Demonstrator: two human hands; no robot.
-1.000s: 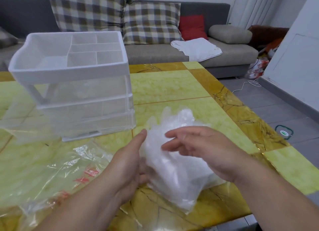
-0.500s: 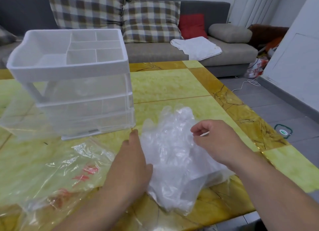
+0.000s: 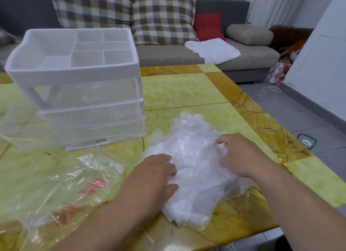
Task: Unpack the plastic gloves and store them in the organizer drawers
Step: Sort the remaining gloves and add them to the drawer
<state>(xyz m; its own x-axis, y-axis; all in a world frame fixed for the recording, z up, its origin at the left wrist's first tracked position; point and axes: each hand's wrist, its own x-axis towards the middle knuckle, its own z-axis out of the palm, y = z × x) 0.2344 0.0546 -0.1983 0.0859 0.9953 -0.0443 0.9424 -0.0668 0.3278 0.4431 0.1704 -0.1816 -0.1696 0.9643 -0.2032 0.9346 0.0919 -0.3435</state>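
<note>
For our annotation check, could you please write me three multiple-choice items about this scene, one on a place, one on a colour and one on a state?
1. Where does the empty bag lie?
A on the table, left of the plastic gloves
B inside a bin
C on a shelf

2. What colour is the bag's print?
A blue
B green
C red

3. What state are the plastic gloves in?
A sealed in the bag
B heaped loose under the left hand and right hand
C worn on both hands

Answers:
1. A: the crumpled bag lies flat on the tabletop beside the heap.
2. C: its lettering shows red.
3. B: the heap lies bare with both hands on it.
</note>
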